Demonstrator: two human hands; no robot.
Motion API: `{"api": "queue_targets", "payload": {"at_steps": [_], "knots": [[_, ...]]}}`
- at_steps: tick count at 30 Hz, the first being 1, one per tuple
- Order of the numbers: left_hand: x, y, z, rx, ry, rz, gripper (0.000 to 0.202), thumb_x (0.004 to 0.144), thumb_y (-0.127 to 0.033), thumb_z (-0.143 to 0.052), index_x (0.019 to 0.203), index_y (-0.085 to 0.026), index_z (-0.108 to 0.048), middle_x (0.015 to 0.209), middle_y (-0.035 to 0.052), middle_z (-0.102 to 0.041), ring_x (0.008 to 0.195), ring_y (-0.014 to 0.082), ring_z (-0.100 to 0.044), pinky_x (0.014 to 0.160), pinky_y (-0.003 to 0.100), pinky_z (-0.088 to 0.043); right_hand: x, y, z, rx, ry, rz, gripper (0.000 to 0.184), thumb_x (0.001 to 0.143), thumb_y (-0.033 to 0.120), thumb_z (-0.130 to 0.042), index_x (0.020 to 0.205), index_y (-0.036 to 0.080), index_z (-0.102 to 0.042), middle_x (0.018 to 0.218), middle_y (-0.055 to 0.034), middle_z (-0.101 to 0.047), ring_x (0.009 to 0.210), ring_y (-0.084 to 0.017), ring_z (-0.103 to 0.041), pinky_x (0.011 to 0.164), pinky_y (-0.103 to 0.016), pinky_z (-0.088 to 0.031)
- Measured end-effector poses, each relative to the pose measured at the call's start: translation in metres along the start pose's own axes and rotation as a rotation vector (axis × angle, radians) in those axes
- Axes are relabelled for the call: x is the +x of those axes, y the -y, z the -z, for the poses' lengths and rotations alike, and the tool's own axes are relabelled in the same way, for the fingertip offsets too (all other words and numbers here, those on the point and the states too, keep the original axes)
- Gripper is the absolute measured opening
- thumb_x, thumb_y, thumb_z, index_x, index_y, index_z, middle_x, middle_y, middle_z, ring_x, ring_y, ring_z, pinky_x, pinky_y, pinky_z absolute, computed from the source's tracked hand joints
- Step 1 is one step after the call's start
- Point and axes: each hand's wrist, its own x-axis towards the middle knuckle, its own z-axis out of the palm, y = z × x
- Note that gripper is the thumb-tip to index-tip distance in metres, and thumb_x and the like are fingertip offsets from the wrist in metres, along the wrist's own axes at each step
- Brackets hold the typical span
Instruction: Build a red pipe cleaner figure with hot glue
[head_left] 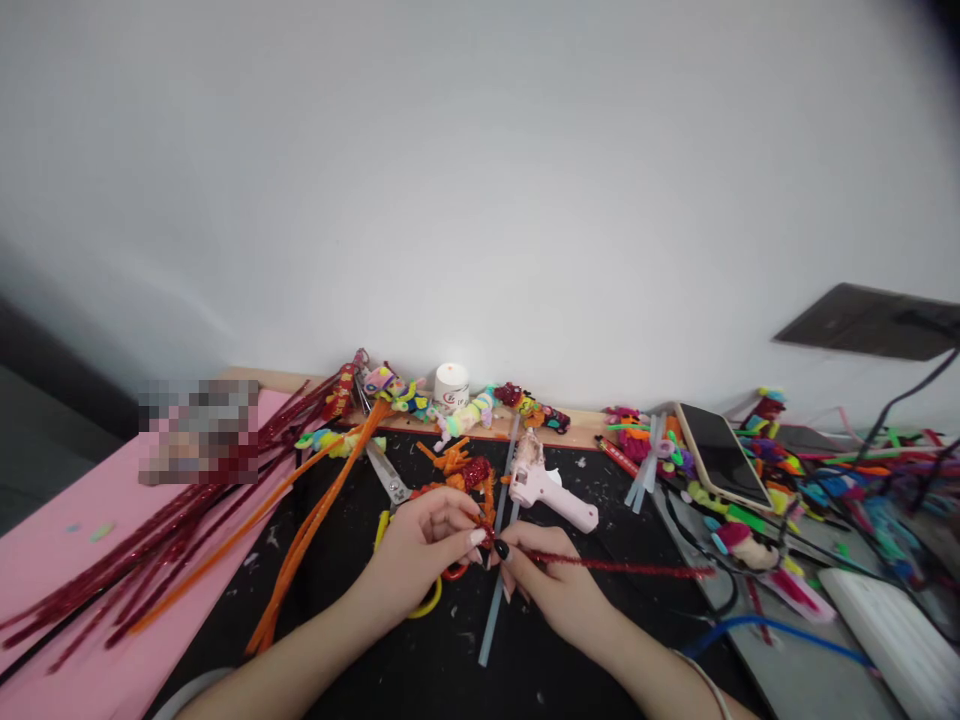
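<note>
My left hand [431,550] pinches the coiled end of a red tinsel pipe cleaner [622,567] over the black mat. Fingertips of my right hand [544,575] close on the same pipe cleaner from the other side, and its loose length runs out to the right. Just beyond my hands lie orange and red pipe-cleaner pieces [474,472]. A pale pink glue gun [555,495] rests behind my right hand. Clear glue sticks [491,620] lie beneath my fingers. Scissors with yellow handles [390,480] are partly hidden by my left hand.
Red tinsel pipe cleaners [187,510] and orange ones [300,540] spread at left across a pink sheet [45,570]. A white candle-like cup [451,387] stands by the wall. At right are a phone [724,455], a colourful pipe-cleaner pile [855,490], a white box [892,630] and cables.
</note>
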Motion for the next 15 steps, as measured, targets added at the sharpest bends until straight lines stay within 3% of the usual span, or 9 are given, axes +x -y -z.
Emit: {"api": "queue_targets", "payload": {"at_steps": [15], "knots": [[0.004,0.011,0.004,0.041,0.038,-0.025,0.020,0.070,-0.022,-0.068,0.085,-0.014,-0.056,0.062,-0.0031,-0.062,0.053,0.0098,-0.058,0.049,0.020,-0.045,0.003,-0.001,0.002,0.003,0.006,-0.010,0.026,0.090,0.030,-0.047,0.070,0.016,-0.058,0.054,0.0021,-0.053,0.045,-0.009,-0.042,0.044,-0.020,-0.033]]}}
